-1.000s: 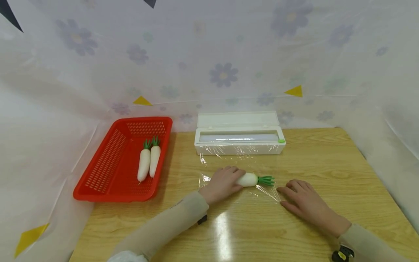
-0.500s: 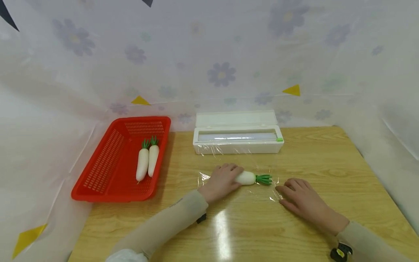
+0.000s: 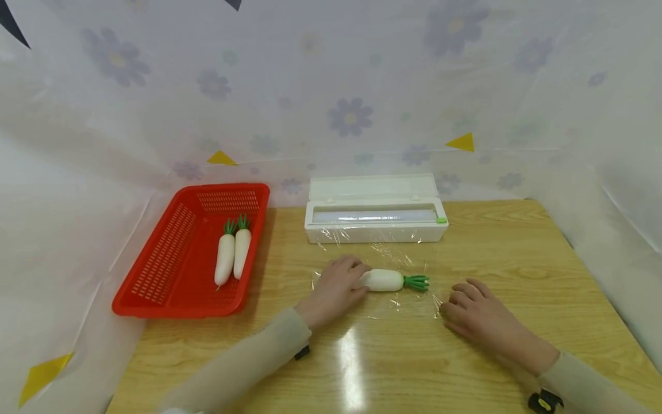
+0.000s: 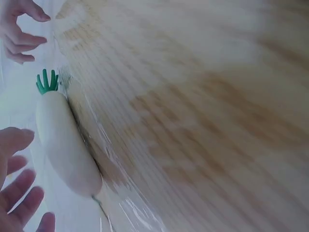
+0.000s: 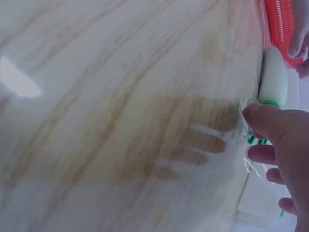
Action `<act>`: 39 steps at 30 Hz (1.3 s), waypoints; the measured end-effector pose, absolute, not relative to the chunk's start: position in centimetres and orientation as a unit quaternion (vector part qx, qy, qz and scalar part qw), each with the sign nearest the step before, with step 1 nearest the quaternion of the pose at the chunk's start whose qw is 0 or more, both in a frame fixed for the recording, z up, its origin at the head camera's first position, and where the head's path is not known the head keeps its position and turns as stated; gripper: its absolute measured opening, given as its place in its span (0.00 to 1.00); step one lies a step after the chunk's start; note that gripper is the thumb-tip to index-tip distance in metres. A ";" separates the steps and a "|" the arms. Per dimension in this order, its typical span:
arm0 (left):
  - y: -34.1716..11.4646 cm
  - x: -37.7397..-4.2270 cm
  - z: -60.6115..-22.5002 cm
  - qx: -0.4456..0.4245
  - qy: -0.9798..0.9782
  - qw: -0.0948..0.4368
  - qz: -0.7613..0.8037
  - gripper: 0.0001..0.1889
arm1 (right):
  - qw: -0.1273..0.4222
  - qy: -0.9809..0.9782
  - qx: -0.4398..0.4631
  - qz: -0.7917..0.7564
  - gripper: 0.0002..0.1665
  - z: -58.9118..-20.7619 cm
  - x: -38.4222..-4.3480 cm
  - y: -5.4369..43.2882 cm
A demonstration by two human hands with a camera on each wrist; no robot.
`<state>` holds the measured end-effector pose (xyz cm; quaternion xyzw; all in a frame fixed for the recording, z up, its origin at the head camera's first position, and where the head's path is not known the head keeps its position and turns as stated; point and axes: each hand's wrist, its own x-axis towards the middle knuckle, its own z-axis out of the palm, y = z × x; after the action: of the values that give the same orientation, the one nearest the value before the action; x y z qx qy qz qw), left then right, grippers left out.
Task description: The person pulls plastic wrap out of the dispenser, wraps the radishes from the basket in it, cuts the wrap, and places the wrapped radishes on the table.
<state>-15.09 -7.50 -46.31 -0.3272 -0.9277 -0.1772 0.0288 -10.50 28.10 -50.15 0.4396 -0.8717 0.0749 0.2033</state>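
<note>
Where the cling film (image 3: 408, 307) comes down from the white box (image 3: 377, 234), one white radish (image 3: 385, 280) lies on its side upon it, green leaves to the right, its root end pointing left. The left hand (image 3: 333, 287) is over the root half as seen from the head; the left wrist view shows its fingers spread apart, with a gap between the thumb and the radish. The right hand (image 3: 481, 319) is just beyond the leaf tips, at the film's right edge, its fingers bent and separated, thumb away from the others; whether a fingertip touches the film cannot be told.

The film's near edge runs a little way in front of the radish, and wood shows from there to the bottom of the head view. Behind the radish, a strip of film-covered table (image 3: 496, 247) separates it from the box, whose lid (image 3: 373, 187) stands raised against the flowered curtain (image 3: 351, 86). On the left, a gap of wood lies between the left hand and the red basket (image 3: 193, 259), which holds two more radishes (image 3: 225, 259) along its right wall. To the right, the tabletop runs from the right hand to its slanting edge beside the curtain
</note>
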 end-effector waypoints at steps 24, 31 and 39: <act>-16.8 -11.7 -48.7 -0.361 -0.916 0.008 -0.177 0.08 | 0.202 -0.850 0.486 -0.022 0.09 -49.8 -10.4 26.6; -16.5 -11.7 -48.5 -0.352 -0.922 -0.002 -0.163 0.11 | 0.232 -0.854 0.465 0.004 0.39 -49.1 -11.0 27.0; -16.4 -11.8 -48.4 -0.355 -0.921 -0.003 -0.159 0.09 | 0.217 -0.828 0.517 -0.007 0.13 -49.5 -11.0 26.8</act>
<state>-11.79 -16.37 -48.45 -0.3549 -0.9212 -0.1593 -0.0030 -10.96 26.81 -49.50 0.5168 -0.8280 -0.0073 0.2174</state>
